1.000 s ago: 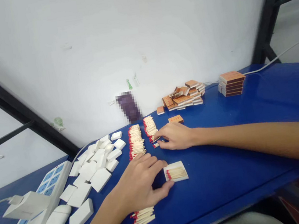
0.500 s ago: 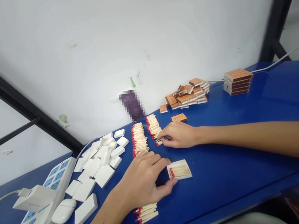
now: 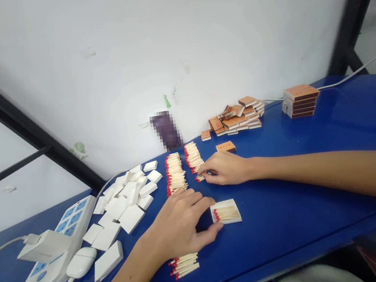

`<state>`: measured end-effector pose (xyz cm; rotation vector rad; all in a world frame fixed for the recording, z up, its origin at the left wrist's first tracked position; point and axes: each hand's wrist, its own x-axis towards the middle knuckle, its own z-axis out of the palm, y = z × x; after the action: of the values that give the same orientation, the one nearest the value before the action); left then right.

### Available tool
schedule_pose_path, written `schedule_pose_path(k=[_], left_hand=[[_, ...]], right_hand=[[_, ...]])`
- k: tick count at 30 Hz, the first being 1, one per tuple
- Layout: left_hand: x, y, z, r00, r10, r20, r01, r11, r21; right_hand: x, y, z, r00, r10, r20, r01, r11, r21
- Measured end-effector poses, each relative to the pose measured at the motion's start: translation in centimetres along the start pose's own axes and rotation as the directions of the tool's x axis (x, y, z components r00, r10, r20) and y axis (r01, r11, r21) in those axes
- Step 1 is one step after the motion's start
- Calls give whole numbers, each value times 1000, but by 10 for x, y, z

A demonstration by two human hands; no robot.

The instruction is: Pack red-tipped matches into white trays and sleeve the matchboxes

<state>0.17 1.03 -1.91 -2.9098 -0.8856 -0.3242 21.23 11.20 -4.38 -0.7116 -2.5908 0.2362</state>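
Note:
My left hand grips the left end of a white matchbox tray between thumb and fingers. Several red-tipped matchsticks lie side by side inside it. At the lower end of the right-hand row of matchsticks, my right hand is closed in a pinch on matchsticks; how many is hidden by the fingers. A second row of matchsticks runs beside it, its near end behind my left hand. A smaller group of matchsticks lies below my left wrist, partly covered by it.
White trays lie heaped at left, near a power strip and a white earbud case. Matchbox sleeves are piled against the wall, with one matchbox in front. A stack of matchboxes stands at right on the blue table.
The view has shifted slightly. Both hands stay in nearly the same place, the left at the tray and the right at the row of matchsticks.

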Motion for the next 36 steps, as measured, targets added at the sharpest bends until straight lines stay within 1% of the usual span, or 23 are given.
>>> schedule_pose_path(k=[3, 13, 25, 31, 36], left_hand=[[0, 0, 1, 1000, 2, -6, -2, 1000, 6], [0, 0, -1, 1000, -7, 1, 7, 1000, 9], [0, 0, -1, 1000, -1, 2, 1, 1000, 14], [0, 0, -1, 1000, 0, -4, 0, 1000, 3], [-1, 0, -1, 1000, -4, 7, 4, 1000, 0]], right_hand=[[-1, 0, 0, 1000, -6, 3, 6, 1000, 1], [-1, 1, 2, 999, 35, -26, -36, 999, -25], [-1, -2, -1, 999, 43, 4, -43, 999, -32], [-1, -3, 0, 995, 99, -25, -101, 993, -67], [0, -3, 1, 991, 129, -21, -130, 988, -88]])
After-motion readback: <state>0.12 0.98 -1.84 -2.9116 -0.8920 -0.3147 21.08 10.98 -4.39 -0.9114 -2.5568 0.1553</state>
